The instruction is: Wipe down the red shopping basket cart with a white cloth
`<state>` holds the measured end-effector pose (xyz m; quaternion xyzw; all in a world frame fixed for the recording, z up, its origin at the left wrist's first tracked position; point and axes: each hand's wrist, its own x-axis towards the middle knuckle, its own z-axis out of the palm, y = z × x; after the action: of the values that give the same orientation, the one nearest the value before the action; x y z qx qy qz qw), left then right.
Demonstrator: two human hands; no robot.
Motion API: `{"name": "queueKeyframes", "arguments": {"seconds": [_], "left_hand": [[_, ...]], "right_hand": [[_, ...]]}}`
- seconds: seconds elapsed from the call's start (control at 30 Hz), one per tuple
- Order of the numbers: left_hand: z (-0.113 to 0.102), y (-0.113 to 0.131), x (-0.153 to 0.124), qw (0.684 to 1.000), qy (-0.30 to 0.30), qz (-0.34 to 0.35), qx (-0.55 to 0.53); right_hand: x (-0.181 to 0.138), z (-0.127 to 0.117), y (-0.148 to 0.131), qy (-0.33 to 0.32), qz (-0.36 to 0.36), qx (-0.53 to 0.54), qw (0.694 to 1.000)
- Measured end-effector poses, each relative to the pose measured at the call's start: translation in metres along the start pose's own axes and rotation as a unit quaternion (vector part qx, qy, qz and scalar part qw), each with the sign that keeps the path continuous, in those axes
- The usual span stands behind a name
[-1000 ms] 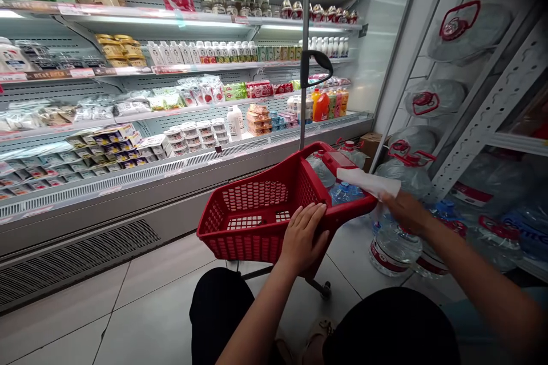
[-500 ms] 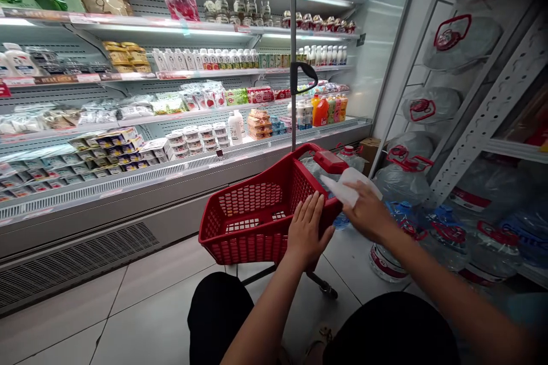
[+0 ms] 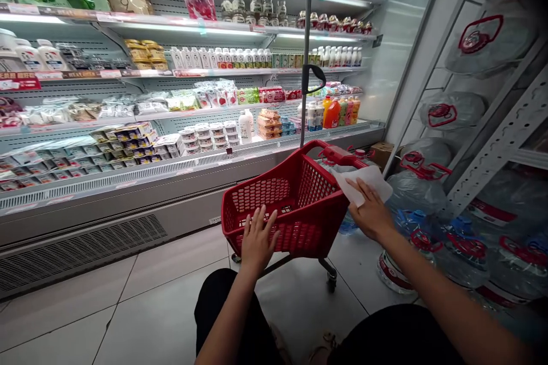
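A small red plastic shopping cart (image 3: 317,228) stands on the floor in front of me. My right hand (image 3: 371,212) has a white wipe (image 3: 373,181) under its fingers at the cart's rear corner, just below the red handle (image 3: 342,156). The wipe spreads out flat past the fingertips. My left hand (image 3: 258,239) is open, fingers spread, by the upper edge of the cart's near side; whether it touches the rim I cannot tell. A grey pole (image 3: 306,40) with a black loop grip rises from the cart's far side.
A refrigerated display case (image 3: 188,182) with dairy cups and bottles runs behind the cart. Large water bottles (image 3: 406,188) with red handles stack up on the right beside a white metal rack (image 3: 492,148). A cardboard box (image 3: 382,154) sits behind the handle.
My left hand has moved left along the cart's near side, its fingers now more spread. The wipe lies flatter under my right hand. The view has shifted, and the cart appears farther right.
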<state>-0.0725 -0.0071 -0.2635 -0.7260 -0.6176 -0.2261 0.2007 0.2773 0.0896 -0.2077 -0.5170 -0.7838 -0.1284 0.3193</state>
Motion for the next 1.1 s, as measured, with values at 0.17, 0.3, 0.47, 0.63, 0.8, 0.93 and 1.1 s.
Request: {"name": "queueKeyframes", "arguments": {"seconds": [0.17,0.3,0.47,0.63,0.8,0.93,1.1], "left_hand": [[0.006,0.0,-0.008,0.998,0.021,-0.054,0.024],[0.007,0.009,-0.007,0.999,0.017,-0.042,0.014],[0.001,0.002,-0.012,1.0,0.003,-0.012,-0.012],[-0.003,0.011,-0.017,0.998,-0.001,-0.004,-0.061],[-0.006,0.027,-0.02,0.988,-0.028,0.068,-0.135],[-0.015,0.023,-0.016,0.972,-0.078,0.158,-0.153],[-0.026,-0.016,-0.014,0.97,-0.107,0.194,-0.101]], "right_hand": [[-0.007,0.055,-0.073,-0.027,-0.006,0.051,0.998],[-0.015,0.088,-0.132,-0.085,-0.091,0.098,0.987],[-0.006,0.09,-0.105,-0.132,-0.159,0.061,0.976],[0.018,0.083,-0.04,-0.125,-0.07,0.024,0.989],[0.016,0.091,-0.045,-0.121,0.022,0.063,0.99],[-0.022,0.088,-0.092,-0.113,-0.012,0.136,0.984],[-0.059,0.067,-0.119,-0.16,-0.139,0.172,0.962]]}}
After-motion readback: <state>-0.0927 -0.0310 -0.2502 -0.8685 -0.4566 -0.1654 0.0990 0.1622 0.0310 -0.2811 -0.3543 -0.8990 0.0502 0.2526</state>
